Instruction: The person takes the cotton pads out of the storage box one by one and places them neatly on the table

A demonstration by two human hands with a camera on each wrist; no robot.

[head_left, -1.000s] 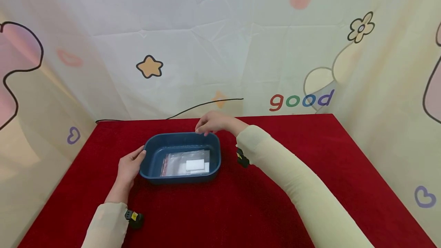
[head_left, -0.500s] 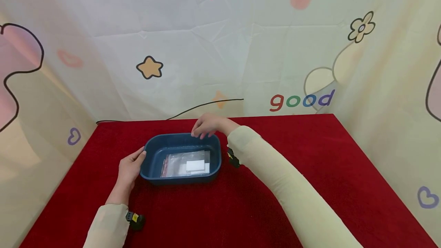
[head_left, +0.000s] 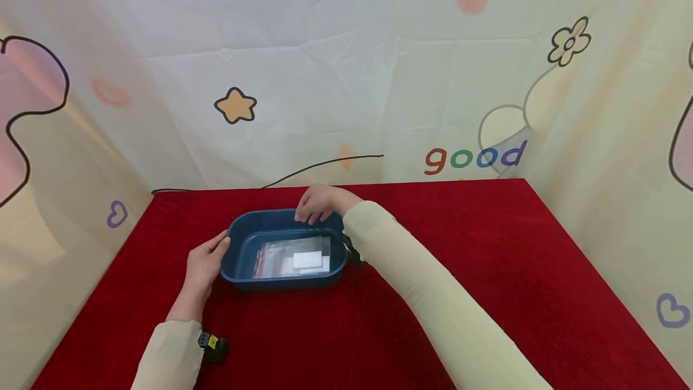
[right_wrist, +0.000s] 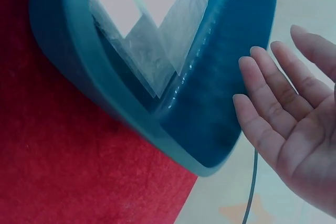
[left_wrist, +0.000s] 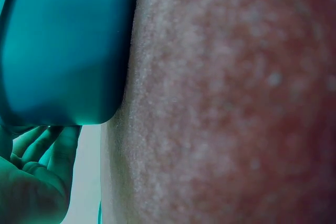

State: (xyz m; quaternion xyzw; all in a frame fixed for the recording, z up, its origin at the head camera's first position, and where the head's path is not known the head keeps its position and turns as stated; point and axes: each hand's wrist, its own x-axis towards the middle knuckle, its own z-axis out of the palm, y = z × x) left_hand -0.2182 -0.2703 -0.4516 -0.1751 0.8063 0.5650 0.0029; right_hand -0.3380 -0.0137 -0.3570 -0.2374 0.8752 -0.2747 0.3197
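Observation:
A dark blue plastic basin (head_left: 243, 283) sits on the red cloth. In it lie clear zip bags (head_left: 277, 251) with reddish seal strips at their left end and white rectangular pieces (head_left: 307, 260) at their right. My left hand (head_left: 203, 265) grips the basin's left side, thumb at the rim; the left wrist view shows its fingers (left_wrist: 46, 148) against the basin's wall. My right hand (head_left: 316, 202) hangs over the far rim toward the right, fingers pointing down and loosely bent. In the right wrist view its palm (right_wrist: 310, 145) faces the basin and holds nothing.
The red cloth (head_left: 487, 245) covers the table, whose far edge meets a pale printed curtain (head_left: 346, 77). Small black wrist cameras (head_left: 215, 348) hang at the cuffs. A thin dark line (right_wrist: 252, 187) runs down the curtain in the right wrist view.
My right hand has moved left and slightly nearer, from the basin's far right corner to over the far rim. The left hand, basin and bags have stayed put.

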